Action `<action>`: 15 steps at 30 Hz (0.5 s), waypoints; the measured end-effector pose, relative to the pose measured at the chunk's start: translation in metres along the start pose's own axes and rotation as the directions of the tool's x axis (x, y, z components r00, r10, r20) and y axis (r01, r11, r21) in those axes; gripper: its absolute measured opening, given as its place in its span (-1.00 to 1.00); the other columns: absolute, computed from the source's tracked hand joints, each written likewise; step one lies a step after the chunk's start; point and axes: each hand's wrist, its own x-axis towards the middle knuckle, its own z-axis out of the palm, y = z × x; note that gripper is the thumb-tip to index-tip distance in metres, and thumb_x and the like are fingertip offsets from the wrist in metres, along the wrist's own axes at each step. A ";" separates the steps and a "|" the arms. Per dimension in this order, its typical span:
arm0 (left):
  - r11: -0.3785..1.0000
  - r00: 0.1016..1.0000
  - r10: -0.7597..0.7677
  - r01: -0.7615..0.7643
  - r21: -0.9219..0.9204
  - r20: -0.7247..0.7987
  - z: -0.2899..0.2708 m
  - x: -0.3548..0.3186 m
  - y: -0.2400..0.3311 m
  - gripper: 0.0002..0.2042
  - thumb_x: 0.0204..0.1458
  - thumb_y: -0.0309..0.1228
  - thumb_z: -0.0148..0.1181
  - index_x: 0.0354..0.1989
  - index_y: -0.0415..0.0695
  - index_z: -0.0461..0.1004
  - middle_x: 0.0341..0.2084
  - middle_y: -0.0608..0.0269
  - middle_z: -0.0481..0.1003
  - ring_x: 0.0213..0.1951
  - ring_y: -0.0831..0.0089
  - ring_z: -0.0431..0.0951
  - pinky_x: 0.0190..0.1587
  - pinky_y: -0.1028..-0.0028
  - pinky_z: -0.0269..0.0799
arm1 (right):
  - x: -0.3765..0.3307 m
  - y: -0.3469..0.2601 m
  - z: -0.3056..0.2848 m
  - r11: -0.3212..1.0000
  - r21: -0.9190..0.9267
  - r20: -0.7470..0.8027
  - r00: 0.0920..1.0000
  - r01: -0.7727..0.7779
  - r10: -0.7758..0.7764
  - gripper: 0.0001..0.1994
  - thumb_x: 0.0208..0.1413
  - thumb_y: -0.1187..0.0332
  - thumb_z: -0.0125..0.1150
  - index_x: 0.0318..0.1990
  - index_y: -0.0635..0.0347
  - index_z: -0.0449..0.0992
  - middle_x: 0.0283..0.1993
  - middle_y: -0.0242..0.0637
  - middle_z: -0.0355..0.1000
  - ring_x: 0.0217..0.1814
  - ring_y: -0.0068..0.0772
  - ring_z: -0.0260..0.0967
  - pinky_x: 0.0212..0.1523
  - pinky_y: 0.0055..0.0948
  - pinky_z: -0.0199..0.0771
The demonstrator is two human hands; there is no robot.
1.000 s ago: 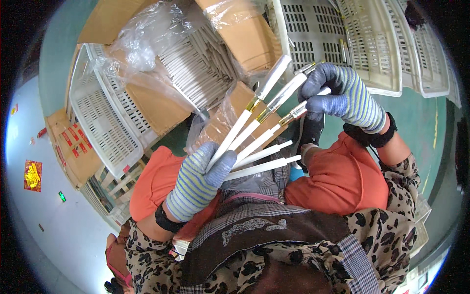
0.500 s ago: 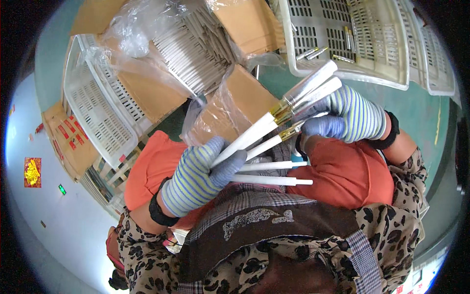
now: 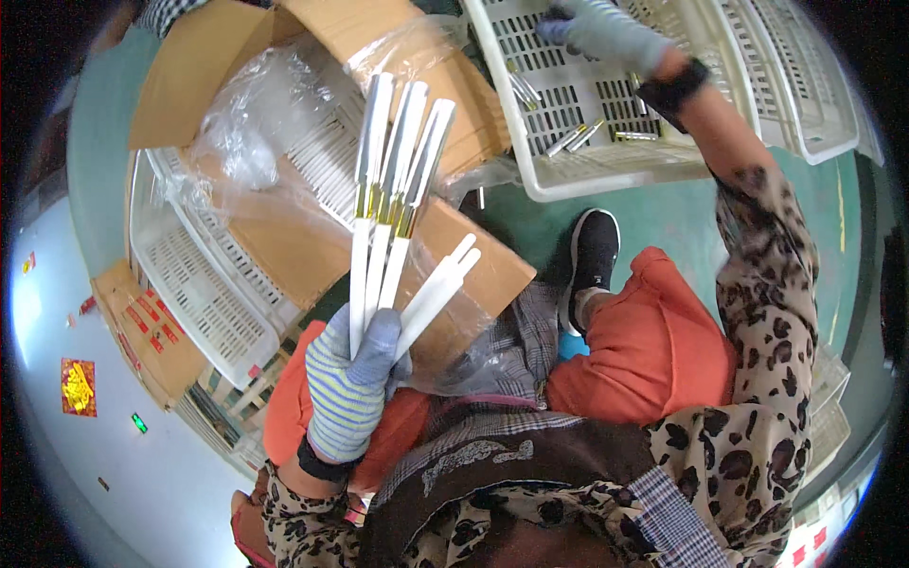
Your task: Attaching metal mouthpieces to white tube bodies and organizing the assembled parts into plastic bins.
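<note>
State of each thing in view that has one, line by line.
Left hand: closed around white rods
Three rods: metal sleeves fitted
Two rods: ends bare
Upper crate: open-topped, holding loose sleeves
Right hand: over upper crate, grip unclear
Cardboard box: open

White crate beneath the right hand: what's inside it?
Inside the crate lie several loose silver-and-gold tubes. What sits directly beneath the right hand is covered, so I can't tell.

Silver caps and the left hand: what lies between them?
In the head view, gold bands, then white shafts running down into the left hand.
</note>
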 end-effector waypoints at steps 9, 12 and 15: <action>1.000 0.998 -0.028 0.027 -0.013 -0.053 0.010 0.004 0.006 -0.82 0.07 -0.30 0.13 -0.37 -0.17 0.40 -0.72 0.43 0.38 -0.69 0.74 0.31 -0.66 0.70 0.18 | 0.074 0.053 0.174 0.967 -0.145 0.093 0.970 -0.209 0.223 -0.77 -0.09 0.32 0.14 -0.33 0.28 0.56 -0.30 -0.01 0.48 -0.27 -0.09 0.47 -0.26 -0.26 0.46; 0.997 0.995 0.076 -0.077 -0.019 -0.059 0.010 0.008 0.001 -0.85 0.04 -0.36 0.16 -0.37 -0.19 0.43 -0.67 0.43 0.40 -0.63 0.73 0.35 -0.58 0.69 0.25 | 0.078 0.069 0.178 0.958 -0.042 0.132 0.949 -0.284 0.287 -0.72 -0.15 0.24 0.19 -0.31 0.23 0.55 -0.37 0.06 0.47 -0.33 -0.03 0.46 -0.29 -0.24 0.44; 1.000 1.000 0.009 -0.009 0.006 -0.026 0.007 0.006 0.001 -0.85 0.04 -0.35 0.17 -0.36 -0.18 0.43 -0.66 0.44 0.40 -0.63 0.74 0.35 -0.58 0.68 0.26 | 0.076 0.047 0.176 0.948 -0.010 0.216 0.925 -0.319 0.314 -0.68 -0.16 0.19 0.22 -0.32 0.28 0.55 -0.36 0.03 0.48 -0.35 -0.06 0.47 -0.31 -0.26 0.45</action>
